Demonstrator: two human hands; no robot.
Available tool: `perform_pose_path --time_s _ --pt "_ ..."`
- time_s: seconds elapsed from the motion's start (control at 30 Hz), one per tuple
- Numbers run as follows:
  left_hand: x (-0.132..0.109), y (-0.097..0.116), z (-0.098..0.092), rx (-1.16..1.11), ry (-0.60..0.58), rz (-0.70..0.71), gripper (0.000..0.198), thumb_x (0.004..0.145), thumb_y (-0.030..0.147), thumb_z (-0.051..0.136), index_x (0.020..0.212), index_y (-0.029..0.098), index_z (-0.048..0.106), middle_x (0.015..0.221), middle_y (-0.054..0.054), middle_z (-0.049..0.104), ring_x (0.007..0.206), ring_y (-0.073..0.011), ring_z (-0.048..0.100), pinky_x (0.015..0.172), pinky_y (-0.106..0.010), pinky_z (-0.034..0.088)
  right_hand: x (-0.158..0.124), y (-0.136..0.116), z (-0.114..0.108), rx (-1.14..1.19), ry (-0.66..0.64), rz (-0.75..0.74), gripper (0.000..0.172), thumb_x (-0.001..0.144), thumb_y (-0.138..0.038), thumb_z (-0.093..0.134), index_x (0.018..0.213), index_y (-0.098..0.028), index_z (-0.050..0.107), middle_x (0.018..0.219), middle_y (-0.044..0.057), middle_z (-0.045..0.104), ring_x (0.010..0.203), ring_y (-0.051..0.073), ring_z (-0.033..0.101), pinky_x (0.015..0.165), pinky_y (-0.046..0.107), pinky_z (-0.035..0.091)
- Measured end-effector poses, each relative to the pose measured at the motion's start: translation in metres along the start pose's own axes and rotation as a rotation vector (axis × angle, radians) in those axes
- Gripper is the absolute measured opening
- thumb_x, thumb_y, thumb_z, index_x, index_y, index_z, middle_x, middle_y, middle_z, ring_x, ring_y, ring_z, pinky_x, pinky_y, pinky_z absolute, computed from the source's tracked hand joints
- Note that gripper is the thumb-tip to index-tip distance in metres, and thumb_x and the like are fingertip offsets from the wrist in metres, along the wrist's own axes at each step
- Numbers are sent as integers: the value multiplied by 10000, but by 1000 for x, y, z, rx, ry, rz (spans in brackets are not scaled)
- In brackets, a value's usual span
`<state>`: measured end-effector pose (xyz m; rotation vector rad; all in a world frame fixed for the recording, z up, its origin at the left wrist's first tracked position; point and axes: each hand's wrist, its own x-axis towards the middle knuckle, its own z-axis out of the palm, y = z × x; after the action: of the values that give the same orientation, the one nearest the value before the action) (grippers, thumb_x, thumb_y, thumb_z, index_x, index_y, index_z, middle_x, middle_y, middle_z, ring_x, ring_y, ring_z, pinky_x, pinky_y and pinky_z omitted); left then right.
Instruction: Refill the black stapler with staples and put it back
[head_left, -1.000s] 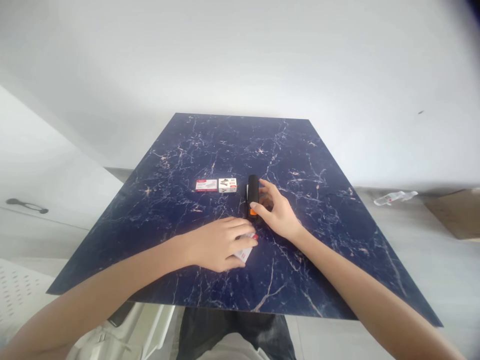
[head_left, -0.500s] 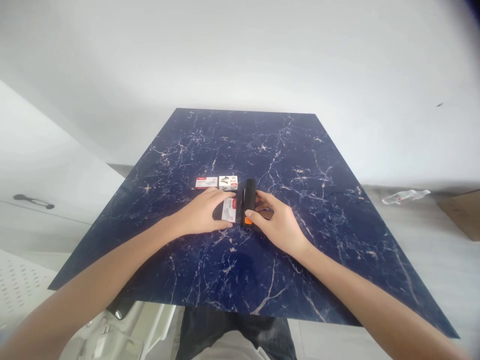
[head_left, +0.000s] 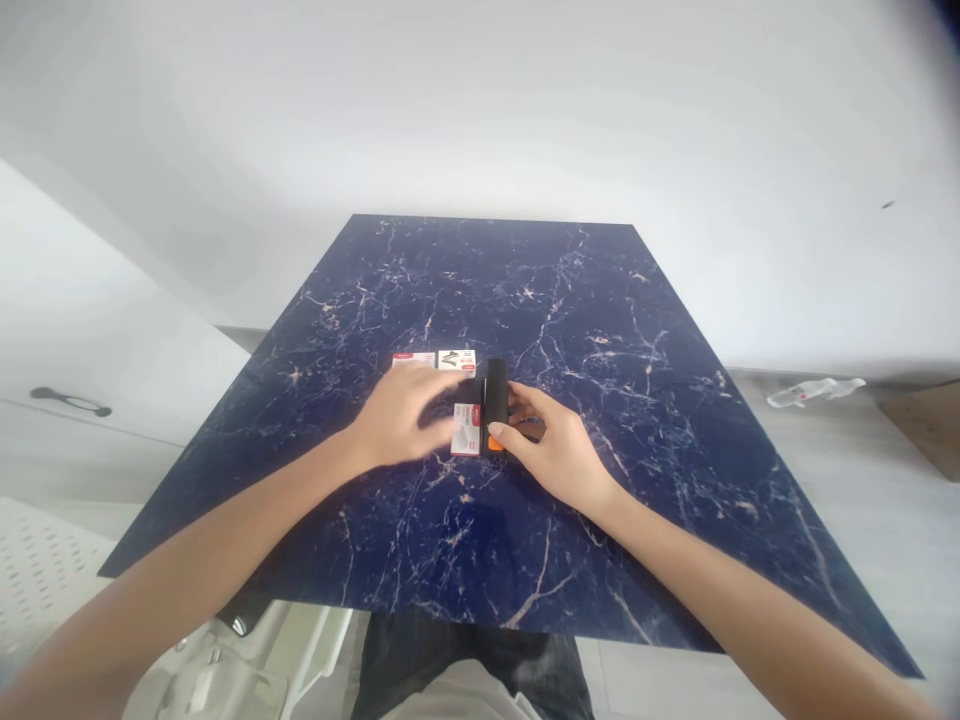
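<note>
— View?
— Head camera, angled down at a blue marbled table (head_left: 525,590).
— Landmark?
— A black tool (head_left: 496,390), lying on the tabletop and pointing away from the wearer, with an orange patch (head_left: 496,444) towards the near end.
— And the right hand (head_left: 562,440)?
— Just right of the black tool: thumb on the orange patch, fingers curled along the right side, partly closed in a loose hold on the tool.
— Left hand (head_left: 397,415)?
— Left of the black tool, blurred by motion, thumb and fingers spread wide in a curve. Nothing visibly gripped; thumb tip at the left edge of the near box (head_left: 466,430), contact impossible to tell.
— That near box?
— Red and white, flat, immediately left of the black tool's near half.
— Other things?
— Left of the black tool's far end, a white box (head_left: 457,361) with a dark printed picture; farther left, a second red-and-white box (head_left: 414,357), partly hidden behind the left hand. Well right of the black tool, past the table, a brown cardboard box (head_left: 922,420).
</note>
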<state>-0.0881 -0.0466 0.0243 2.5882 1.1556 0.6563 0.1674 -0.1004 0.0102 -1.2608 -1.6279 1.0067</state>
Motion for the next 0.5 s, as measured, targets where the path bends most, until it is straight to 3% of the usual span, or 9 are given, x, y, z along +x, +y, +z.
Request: perform_pose_path --time_s 0.07,0.1,0.17,0.27,0.3,0.43,0.5 --pt "3 -14 -10 67 131 -150 468 992 379 520 1417 209 616 1321 -112 714 1198 -320 652 1060 -541 487 0 0 0 -9 -1 1 514 904 -344 756 1395 -240 642 1166 107 745 1000 272 742 889 478 683" --pt "4 -22 -15 105 136 -194 502 980 369 535 1448 199 599 1378 -120 689 1243 -328 635 1083 -546 475 -1 0 0 -14 -2 -2 521 907 -347 754 1403 -240 635 1181 109 741 1006 272 741 894 478 682" --pt "6 -35 -25 145 47 -253 539 972 415 565 1463 194 604 1337 -123 713 1205 -333 656 1066 -544 492 -1 1 0 -18 -3 -8 533 916 -352 748 1422 -248 617 1204 111 735 1006 271 740 889 480 682" --pt "4 -47 -36 153 -69 -322 536 1005 521 537 1432 215 645 1055 -94 783 1052 -320 698 1017 -555 513 -2 3 0 -14 -11 -19 535 931 -366 736 1439 -269 596 1233 105 726 995 268 740 872 483 686" --pt "2 -50 -40 151 -84 -320 554 1010 541 532 1453 223 629 1063 -95 779 1077 -325 689 1032 -565 502 -2 3 -1 -18 -12 -23 532 933 -366 733 1438 -272 595 1244 103 721 994 266 738 872 482 686" --pt "-6 -59 -50 57 -267 -143 755 894 610 711 1552 294 519 1512 -116 587 1388 -360 525 1128 -533 456 -2 3 -1 -46 -7 -33 526 929 -357 731 1430 -274 597 1272 101 709 1000 265 732 872 478 684" --pt "-7 -59 -52 11 -329 -118 741 850 602 767 1503 317 566 1527 -97 571 1377 -344 540 1114 -492 473 -2 2 -1 -49 -7 -36 524 929 -363 728 1429 -277 597 1272 103 708 1004 270 732 867 482 684"
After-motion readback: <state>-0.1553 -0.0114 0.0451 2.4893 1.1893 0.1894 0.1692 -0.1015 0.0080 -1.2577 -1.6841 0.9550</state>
